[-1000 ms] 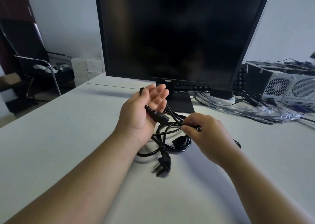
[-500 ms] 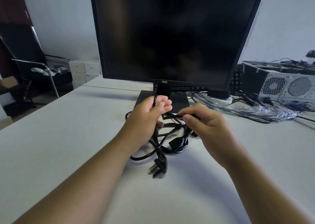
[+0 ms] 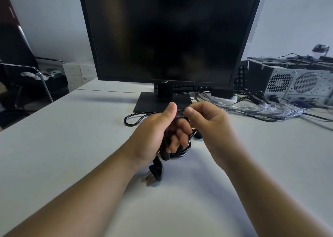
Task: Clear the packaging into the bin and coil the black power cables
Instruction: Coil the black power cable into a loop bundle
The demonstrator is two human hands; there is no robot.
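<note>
A black power cable (image 3: 134, 118) lies bunched on the white desk (image 3: 72, 137) in front of the monitor. My left hand (image 3: 156, 135) grips the bundle of its loops, fingers curled round them. The cable's three-pin plug (image 3: 155, 171) sticks out below that hand and rests on the desk. My right hand (image 3: 207, 123) pinches a thin strand of the cable right next to my left thumb. One loop trails out to the left on the desk. Clear plastic packaging (image 3: 270, 109) lies at the right among other cables.
A black HKC monitor (image 3: 169, 33) stands on its base (image 3: 162, 101) just behind my hands. A grey computer case (image 3: 297, 82) lies at the far right with cables in front. A chair (image 3: 27, 78) and white boxes (image 3: 79, 72) stand beyond the desk's left edge.
My left hand went from open palm up to gripping the cable loops. My right hand rose from the desk and brought a strand up to the left thumb.
</note>
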